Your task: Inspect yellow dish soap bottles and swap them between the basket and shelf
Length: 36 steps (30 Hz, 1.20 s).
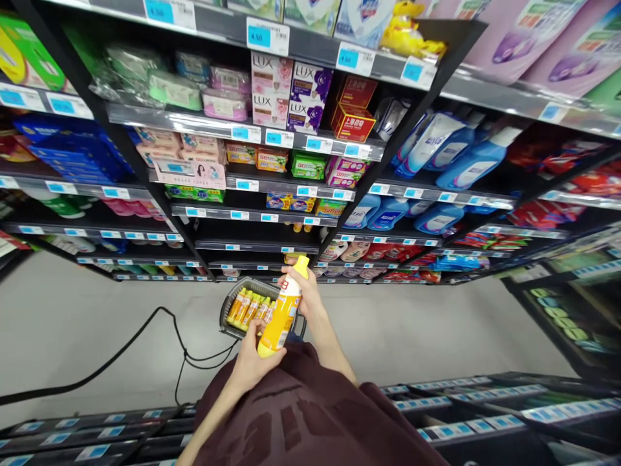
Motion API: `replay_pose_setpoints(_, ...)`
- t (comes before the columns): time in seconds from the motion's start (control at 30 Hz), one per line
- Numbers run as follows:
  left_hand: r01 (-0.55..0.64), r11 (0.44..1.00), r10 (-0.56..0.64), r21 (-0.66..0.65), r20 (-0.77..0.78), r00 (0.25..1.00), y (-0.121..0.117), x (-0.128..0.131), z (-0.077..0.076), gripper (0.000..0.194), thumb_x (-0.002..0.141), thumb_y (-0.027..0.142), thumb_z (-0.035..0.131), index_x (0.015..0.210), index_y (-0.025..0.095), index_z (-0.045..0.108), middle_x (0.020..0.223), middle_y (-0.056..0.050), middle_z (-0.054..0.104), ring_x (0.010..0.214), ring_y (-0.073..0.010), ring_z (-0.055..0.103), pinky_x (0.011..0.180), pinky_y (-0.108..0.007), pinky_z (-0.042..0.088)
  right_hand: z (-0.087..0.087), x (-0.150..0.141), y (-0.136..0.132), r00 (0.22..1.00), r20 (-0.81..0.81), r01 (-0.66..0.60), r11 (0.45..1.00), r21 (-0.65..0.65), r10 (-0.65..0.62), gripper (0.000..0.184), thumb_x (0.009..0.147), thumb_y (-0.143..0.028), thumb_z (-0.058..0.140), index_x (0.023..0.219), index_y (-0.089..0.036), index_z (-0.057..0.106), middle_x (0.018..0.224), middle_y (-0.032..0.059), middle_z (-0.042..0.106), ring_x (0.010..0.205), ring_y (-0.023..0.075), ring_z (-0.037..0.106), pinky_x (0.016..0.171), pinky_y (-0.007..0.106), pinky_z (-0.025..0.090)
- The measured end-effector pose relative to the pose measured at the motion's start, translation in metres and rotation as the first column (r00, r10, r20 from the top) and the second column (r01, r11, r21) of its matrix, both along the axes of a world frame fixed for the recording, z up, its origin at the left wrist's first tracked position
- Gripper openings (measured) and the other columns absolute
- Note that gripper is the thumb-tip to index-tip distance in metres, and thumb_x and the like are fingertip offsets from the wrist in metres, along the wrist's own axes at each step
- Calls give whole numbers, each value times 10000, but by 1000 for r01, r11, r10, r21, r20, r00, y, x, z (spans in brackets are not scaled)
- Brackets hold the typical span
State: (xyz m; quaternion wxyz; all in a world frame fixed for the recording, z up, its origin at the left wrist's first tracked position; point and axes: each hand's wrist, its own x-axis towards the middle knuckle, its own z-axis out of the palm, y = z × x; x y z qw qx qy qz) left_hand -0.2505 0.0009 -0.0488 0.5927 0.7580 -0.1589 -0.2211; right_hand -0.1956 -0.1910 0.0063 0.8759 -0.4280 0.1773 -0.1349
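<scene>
A yellow bottle (pixel 282 317) with a white and orange label is held at a slant between both hands, in front of my body. My left hand (pixel 256 353) is closed around its lower end. Near the cap, my right hand (pixel 305 285) grips the upper end, its fingers partly hidden behind the bottle. Just beyond and to the left, a grey basket (pixel 224 310) stands on the floor with several similar yellow bottles (pixel 247 307) lined up in it. The held bottle covers part of the basket's right side.
Shelves ahead hold soap boxes (pixel 291 94), blue detergent bottles (pixel 473 158) and other packed goods. Behind me runs another shelf row (pixel 460 408) with price tags. A black cable (pixel 121 353) crosses the grey floor (pixel 412 323) at the left.
</scene>
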Motion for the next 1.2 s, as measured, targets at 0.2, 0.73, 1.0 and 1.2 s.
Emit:
replay_pose_setpoints(0.2,275,927,-356,-256,-368,859,3,6,4,613,858,546,583,1356,200,494,1249,-125,650,961,-272,674,870,-413,536,-18,-6,1,977,182,-144,974,177,112,335,648,-266,709,959,-221,595,768,-33,657,535,108,582,522,225,484)
replay_pose_setpoints(0.73,417,891,-449,-178,-215,868,11,6,-29,658,869,731,461,1091,160,701,1120,-120,710,1127,-329,596,1074,-479,420,-23,-12,21,910,129,-414,875,252,394,351,825,-543,546,901,-201,569,533,-29,560,451,144,511,436,242,455)
replay_pose_setpoints(1.0,343,823,-527,-453,-383,759,8,7,-42,639,950,659,407,1215,146,682,1215,-152,716,1240,-341,589,1112,-488,397,-41,-6,26,899,138,-428,774,467,415,348,877,-532,473,861,-198,570,473,-49,502,381,121,431,423,237,447)
replay_pose_setpoints(1.2,297,845,-464,-445,-331,822,9,13,-44,661,825,730,577,982,107,734,912,-128,758,910,-304,684,840,-384,519,-38,-3,19,830,23,-509,740,440,557,465,878,-604,440,927,-169,597,697,64,705,578,205,649,535,332,560)
